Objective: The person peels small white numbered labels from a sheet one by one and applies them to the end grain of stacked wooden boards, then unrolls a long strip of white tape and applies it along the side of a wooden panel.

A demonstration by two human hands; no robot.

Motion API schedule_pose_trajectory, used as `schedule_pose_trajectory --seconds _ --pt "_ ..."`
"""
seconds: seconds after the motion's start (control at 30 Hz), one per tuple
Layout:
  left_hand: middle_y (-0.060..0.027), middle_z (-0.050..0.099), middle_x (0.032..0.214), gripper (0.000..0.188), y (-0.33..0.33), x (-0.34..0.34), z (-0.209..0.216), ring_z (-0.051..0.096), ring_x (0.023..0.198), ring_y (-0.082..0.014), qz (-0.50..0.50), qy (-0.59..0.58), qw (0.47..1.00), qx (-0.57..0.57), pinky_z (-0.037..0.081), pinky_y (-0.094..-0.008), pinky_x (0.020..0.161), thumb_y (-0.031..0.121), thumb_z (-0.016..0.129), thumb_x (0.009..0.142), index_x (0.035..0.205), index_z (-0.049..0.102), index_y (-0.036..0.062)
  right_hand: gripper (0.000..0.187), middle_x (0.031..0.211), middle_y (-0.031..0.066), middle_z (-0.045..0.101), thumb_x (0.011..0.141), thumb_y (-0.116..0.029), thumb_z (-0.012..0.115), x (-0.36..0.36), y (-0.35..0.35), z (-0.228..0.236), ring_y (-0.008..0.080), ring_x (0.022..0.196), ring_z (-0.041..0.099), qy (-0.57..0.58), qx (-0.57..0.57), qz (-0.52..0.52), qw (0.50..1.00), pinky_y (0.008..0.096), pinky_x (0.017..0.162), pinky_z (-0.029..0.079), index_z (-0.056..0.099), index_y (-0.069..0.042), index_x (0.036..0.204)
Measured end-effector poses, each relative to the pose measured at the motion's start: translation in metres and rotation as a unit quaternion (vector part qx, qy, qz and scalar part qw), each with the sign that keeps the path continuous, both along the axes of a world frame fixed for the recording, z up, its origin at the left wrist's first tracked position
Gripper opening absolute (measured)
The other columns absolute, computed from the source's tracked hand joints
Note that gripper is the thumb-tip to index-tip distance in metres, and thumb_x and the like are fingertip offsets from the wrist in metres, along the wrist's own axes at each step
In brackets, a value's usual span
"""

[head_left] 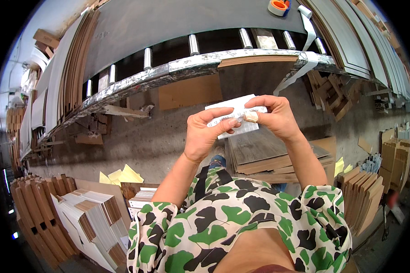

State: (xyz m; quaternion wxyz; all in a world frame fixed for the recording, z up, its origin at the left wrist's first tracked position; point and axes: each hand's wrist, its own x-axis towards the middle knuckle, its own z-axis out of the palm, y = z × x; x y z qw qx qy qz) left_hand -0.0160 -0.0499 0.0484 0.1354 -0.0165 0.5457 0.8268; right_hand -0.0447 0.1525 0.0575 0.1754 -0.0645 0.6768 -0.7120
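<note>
Both my hands are raised in front of me, over the gap below the roller conveyor. Between them is a small white sheet of labels with a strip of round printed stickers along its upper part. My left hand pinches the left end of the strip between thumb and fingers. On the other side, my right hand grips the right end, its thumb wrapped in a pale bandage or tape. Fingers cover part of the sheet, so I cannot tell whether the strip is separate from it.
A roller conveyor carries a large grey panel. An orange and blue tape roll lies on it; white tape hangs over its edge. Stacked boards lie beside my legs. Cardboard stacks stand lower left, more cardboard at right.
</note>
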Motion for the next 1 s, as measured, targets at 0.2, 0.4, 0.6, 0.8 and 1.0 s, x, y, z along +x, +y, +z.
schedule_pose_trajectory --seconds 0.2,0.4,0.6,0.8,1.0 --pt "-0.0128 0.068 0.087 0.026 -0.002 -0.002 0.008 0.067 0.077 -0.0155 0.001 0.026 0.996 -0.084 0.053 -0.025 0.063 0.004 0.07 0.079 0.103 0.065 -0.0032 0.018 0.086 0.0009 0.066 0.079 -0.005 0.07 0.001 -0.005 0.006 0.0052 0.074 0.057 0.045 0.037 -0.008 0.998 0.0197 0.064 0.047 0.068 -0.001 0.096" --pt "-0.0124 0.068 0.087 0.018 -0.004 -0.007 0.008 0.067 0.076 -0.0158 -0.032 0.024 0.995 -0.088 0.052 -0.0228 0.06 0.007 0.066 0.083 0.098 0.066 -0.003 0.014 0.079 -0.0012 0.065 0.079 -0.009 0.07 0.002 -0.005 0.005 0.0039 0.068 0.053 0.136 0.104 -0.013 0.985 0.021 0.061 0.044 0.069 -0.003 0.092" --pt "-0.0126 0.068 0.088 0.018 -0.014 -0.01 -0.003 0.067 0.076 -0.017 -0.076 -0.102 0.992 0.006 0.053 -0.0231 0.058 0.006 0.064 0.085 0.1 0.064 -0.0035 0.016 0.074 0.0003 0.064 0.08 -0.013 0.07 0.003 0.002 0.005 0.0039 0.067 0.053 -0.008 0.066 0.01 0.998 0.0204 0.06 0.043 0.068 -0.001 0.09" --pt "-0.0138 0.067 0.092 0.026 -0.019 -0.009 -0.005 0.068 0.078 -0.0176 -0.052 -0.082 0.995 -0.013 0.056 -0.0248 0.062 0.008 0.064 0.085 0.108 0.06 -0.0042 0.015 0.075 0.0029 0.064 0.083 -0.012 0.067 -0.002 0.01 -0.003 0.0068 0.066 0.055 -0.062 0.026 -0.016 0.998 0.0213 0.06 0.044 0.066 0.001 0.09" --pt "-0.0143 0.067 0.089 0.024 -0.022 -0.007 -0.005 0.068 0.077 -0.018 -0.051 -0.04 0.997 -0.043 0.057 -0.0263 0.065 0.011 0.063 0.087 0.106 0.061 -0.005 0.014 0.076 0.0057 0.065 0.083 -0.011 0.067 -0.002 0.01 -0.01 0.0085 0.066 0.055 -0.068 -0.032 -0.026 0.997 0.0221 0.06 0.044 0.066 0.002 0.089"
